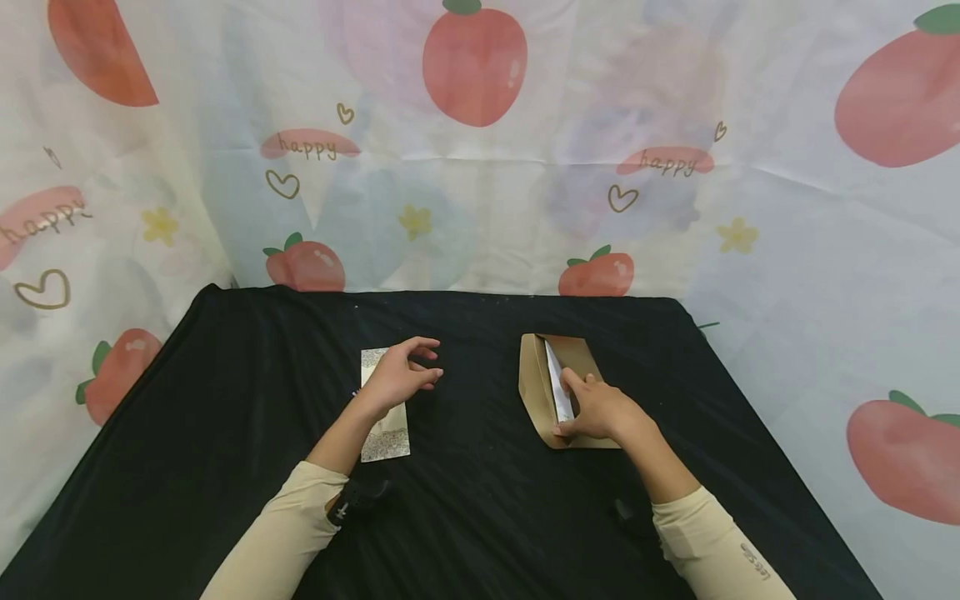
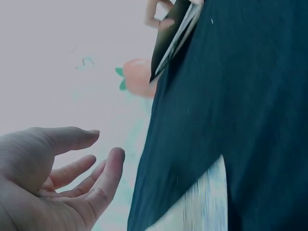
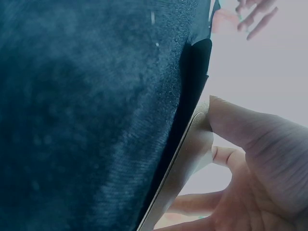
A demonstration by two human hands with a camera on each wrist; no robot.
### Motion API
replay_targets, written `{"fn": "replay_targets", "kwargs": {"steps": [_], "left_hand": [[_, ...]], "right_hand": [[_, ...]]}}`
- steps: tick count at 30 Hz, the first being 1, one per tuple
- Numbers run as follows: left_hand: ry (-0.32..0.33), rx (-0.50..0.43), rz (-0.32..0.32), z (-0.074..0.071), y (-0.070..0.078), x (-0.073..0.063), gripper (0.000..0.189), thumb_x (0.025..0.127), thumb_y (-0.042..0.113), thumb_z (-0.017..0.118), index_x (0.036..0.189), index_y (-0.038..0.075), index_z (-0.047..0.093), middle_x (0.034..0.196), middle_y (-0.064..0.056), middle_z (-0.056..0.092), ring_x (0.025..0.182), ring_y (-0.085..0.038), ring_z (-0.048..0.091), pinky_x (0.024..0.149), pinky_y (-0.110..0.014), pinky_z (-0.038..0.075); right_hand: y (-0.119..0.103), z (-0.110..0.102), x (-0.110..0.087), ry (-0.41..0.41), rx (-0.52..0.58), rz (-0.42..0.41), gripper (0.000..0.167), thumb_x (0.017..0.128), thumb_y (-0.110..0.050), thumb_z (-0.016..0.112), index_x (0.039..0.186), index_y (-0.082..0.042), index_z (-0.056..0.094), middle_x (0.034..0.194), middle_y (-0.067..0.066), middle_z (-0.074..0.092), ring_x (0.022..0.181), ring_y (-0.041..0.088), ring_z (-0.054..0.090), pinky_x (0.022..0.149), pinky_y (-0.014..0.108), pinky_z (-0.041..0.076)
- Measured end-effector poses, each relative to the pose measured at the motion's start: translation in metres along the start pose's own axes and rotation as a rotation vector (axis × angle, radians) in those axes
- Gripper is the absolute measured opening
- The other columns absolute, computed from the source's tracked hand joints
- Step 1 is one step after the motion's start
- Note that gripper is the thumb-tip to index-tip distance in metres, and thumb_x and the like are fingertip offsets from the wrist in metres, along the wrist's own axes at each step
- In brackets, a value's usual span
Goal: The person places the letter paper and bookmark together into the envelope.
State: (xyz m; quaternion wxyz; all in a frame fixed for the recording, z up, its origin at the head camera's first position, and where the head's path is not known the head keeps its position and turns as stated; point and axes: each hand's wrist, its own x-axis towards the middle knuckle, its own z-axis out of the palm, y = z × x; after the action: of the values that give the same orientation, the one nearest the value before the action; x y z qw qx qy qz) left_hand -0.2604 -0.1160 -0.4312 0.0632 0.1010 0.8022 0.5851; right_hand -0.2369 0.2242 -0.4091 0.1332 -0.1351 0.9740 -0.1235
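A brown paper envelope [image 1: 533, 387] lies on the right half of the black cloth, with a folded white paper [image 1: 555, 379] showing in its mouth. My right hand [image 1: 596, 410] grips the envelope at this mouth, thumb near the lower end of the paper and curled fingers farther up. In the right wrist view the thumb sits at the envelope's edge [image 3: 185, 154]. My left hand [image 1: 397, 379] hovers over a pale card with speckled ends [image 1: 386, 446], its fingers loosely bent around nothing. Hand and wrist hide the card's middle.
Black cloth [image 1: 480, 517] covers the table, with its far edge close behind the envelope. A curtain [image 1: 480, 208] printed with fruit and hearts hangs behind and along the sides. A dark wrist strap [image 1: 341, 507] is on the left wrist.
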Motion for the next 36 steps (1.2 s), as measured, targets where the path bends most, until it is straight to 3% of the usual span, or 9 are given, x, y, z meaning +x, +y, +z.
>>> {"fn": "replay_targets", "kwargs": {"steps": [9,14,18,21,27,36], "left_hand": [[0.101,0.214,-0.045,-0.038,-0.02,-0.025,0.051,0.095,0.006,0.074,0.143,0.001,0.057,0.13,-0.021,0.062,0.098,-0.03,0.071,0.075,-0.038,0.06],[0.166,0.293,-0.075,-0.051,-0.028,-0.031,0.05,0.092,0.006,0.076,0.139,0.0,0.059,0.126,-0.022,0.062,0.101,-0.034,0.067,0.072,-0.034,0.058],[0.205,0.347,-0.091,-0.058,-0.03,-0.033,0.05,0.091,0.007,0.077,0.137,-0.002,0.06,0.125,-0.025,0.061,0.093,-0.033,0.064,0.072,-0.036,0.056],[0.214,0.384,-0.109,-0.062,-0.03,-0.035,0.051,0.091,0.008,0.077,0.137,-0.003,0.059,0.126,-0.027,0.058,0.093,-0.035,0.059,0.075,-0.042,0.052],[0.182,0.44,-0.166,-0.064,-0.033,-0.036,0.059,0.088,0.011,0.079,0.139,-0.007,0.056,0.13,-0.031,0.052,0.113,-0.044,0.049,0.089,-0.054,0.048],[0.148,0.486,-0.217,-0.056,-0.035,-0.032,0.082,0.077,0.016,0.092,0.143,-0.007,0.048,0.13,-0.032,0.049,0.107,-0.041,0.052,0.085,-0.051,0.052]], "right_hand": [[0.001,0.0,0.0,-0.003,-0.003,0.002,0.067,0.08,-0.042,0.09,0.122,-0.013,0.045,0.117,0.026,0.055,0.082,0.035,0.059,0.068,0.05,0.048],[0.002,0.0,0.0,-0.002,-0.008,-0.002,0.068,0.081,-0.042,0.09,0.122,-0.013,0.045,0.119,0.028,0.054,0.083,0.036,0.06,0.068,0.051,0.049],[0.002,0.0,0.0,0.0,0.002,-0.006,0.067,0.08,-0.043,0.09,0.121,-0.014,0.045,0.115,0.025,0.054,0.079,0.035,0.059,0.066,0.049,0.048],[0.002,0.001,0.001,0.002,0.005,-0.005,0.067,0.08,-0.043,0.09,0.12,-0.014,0.046,0.115,0.024,0.055,0.078,0.034,0.059,0.066,0.049,0.048],[0.003,0.001,0.001,-0.001,0.011,0.0,0.067,0.08,-0.044,0.09,0.12,-0.014,0.047,0.122,0.028,0.054,0.08,0.035,0.059,0.067,0.049,0.048],[0.003,0.0,0.002,-0.009,0.014,-0.007,0.068,0.081,-0.044,0.089,0.123,-0.013,0.047,0.125,0.03,0.053,0.082,0.036,0.06,0.068,0.051,0.048]]}}
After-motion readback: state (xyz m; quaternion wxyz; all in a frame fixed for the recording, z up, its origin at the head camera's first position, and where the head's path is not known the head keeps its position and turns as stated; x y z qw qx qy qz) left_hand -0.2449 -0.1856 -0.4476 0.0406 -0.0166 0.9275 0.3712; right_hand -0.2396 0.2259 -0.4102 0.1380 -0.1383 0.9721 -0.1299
